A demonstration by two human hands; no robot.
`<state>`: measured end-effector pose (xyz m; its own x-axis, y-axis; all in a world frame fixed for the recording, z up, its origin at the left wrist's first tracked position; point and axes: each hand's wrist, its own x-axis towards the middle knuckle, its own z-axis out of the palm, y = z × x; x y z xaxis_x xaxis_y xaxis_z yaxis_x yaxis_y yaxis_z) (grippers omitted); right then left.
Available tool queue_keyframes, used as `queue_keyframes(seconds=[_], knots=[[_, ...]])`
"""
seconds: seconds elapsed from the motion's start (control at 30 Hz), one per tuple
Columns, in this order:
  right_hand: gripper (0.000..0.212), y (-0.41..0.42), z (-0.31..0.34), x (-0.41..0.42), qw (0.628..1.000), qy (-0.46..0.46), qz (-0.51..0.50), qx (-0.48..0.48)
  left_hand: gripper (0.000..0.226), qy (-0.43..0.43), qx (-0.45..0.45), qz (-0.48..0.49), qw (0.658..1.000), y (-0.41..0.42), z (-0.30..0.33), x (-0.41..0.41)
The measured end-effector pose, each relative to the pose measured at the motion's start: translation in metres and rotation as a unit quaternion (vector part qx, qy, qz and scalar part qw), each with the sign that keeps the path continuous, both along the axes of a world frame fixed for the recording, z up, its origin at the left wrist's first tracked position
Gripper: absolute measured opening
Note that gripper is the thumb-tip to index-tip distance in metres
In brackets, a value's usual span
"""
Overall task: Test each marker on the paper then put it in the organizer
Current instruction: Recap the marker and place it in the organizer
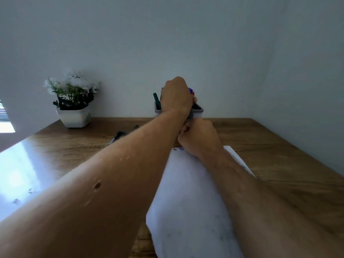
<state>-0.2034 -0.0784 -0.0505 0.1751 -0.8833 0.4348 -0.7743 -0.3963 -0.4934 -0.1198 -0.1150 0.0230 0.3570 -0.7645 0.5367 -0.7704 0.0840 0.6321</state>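
A white organizer (197, 114) stands at the back of the wooden desk, with a green marker (156, 100) upright in its left side. My left hand (176, 95) is curled over the organizer's top and hides most of it. Purple and red marker ends (191, 90) show just past its knuckles; it seems to grip a marker there. My right hand (198, 138) lies with curled fingers at the organizer's foot, on the far edge of the white paper (186, 192). Whether it holds anything is hidden. Small pen marks (178, 149) sit at the paper's top.
Two loose markers lie on the desk left of my forearm, a dark one (117, 136) and a green one (136, 126). A white pot of white flowers (74, 116) stands at the back left. The wall is close behind the organizer.
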Motion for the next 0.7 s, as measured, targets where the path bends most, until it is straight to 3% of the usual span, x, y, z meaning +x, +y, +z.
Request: queue_keyframes(seconds=[0.17, 0.47, 0.6, 0.7], knots=[[0.026, 0.006, 0.005, 0.0, 1.0, -0.014, 0.002, 0.014, 0.013, 0.071, -0.03, -0.009, 0.997, 0.024, -0.009, 0.015], [0.017, 0.019, 0.011, 0.001, 1.0, 0.005, 0.001, 0.019, 0.012, 0.107, -0.072, -0.012, 0.992, 0.072, -0.022, 0.031], [0.012, 0.025, 0.013, 0.001, 1.0, 0.0, -0.001, 0.02, 0.013, 0.054, -0.037, -0.007, 0.998, 0.089, -0.034, 0.038], [0.011, 0.027, 0.013, 0.0, 1.0, -0.001, -0.004, 0.023, 0.007, -0.085, -0.015, 0.048, 0.995, 0.095, -0.045, 0.043]])
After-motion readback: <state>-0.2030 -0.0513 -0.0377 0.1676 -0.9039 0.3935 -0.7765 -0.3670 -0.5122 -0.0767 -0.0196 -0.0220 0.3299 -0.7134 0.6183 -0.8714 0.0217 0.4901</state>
